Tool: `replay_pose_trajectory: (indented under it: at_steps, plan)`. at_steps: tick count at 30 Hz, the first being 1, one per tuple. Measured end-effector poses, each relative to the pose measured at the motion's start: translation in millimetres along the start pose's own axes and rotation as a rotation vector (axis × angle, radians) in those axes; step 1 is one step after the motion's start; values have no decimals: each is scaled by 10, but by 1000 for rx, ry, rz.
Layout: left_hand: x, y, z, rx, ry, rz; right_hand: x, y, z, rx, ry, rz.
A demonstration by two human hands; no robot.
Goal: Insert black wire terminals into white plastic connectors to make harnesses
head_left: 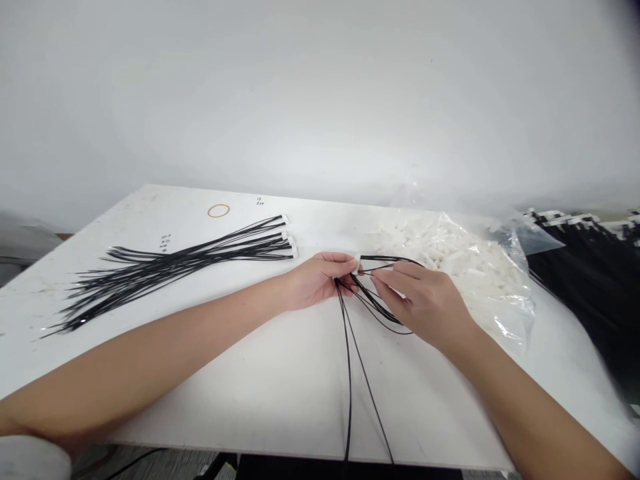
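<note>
My left hand (333,277) is closed on a white connector (357,264) above the middle of the table. Several thin black wires (385,310) loop out of the connector to the right and curve back under the left palm. Two loose wires (349,373) hang from that hand past the table's front edge. With thumb and index finger, my right hand (415,290) pinches one black wire (375,270) a short way right of the connector. Its other fingers are curled, and the wire's tip is hidden.
Finished-looking black wire bundles (190,260) with white connectors lie on the white table (280,373) at left. Behind them are a rubber band (219,211) and small handwritten marks. A clear plastic bag (480,273) of white parts rests at right, beside a dark heap of wired connectors (590,280).
</note>
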State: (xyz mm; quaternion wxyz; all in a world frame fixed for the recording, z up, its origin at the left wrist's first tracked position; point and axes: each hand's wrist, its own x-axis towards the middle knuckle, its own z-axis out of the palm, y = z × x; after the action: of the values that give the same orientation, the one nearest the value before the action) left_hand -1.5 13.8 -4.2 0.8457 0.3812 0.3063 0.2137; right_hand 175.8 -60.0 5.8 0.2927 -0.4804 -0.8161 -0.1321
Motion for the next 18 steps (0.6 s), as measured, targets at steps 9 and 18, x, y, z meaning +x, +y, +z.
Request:
replay_pose_trajectory:
  at_steps: [9, 18]
  plan:
    - [-4, 9, 21, -8, 34, -3, -16, -15, 46, -13, 1, -14]
    - [3, 0, 10, -23, 37, 1, -1, -32, 47, -43, -1, -26]
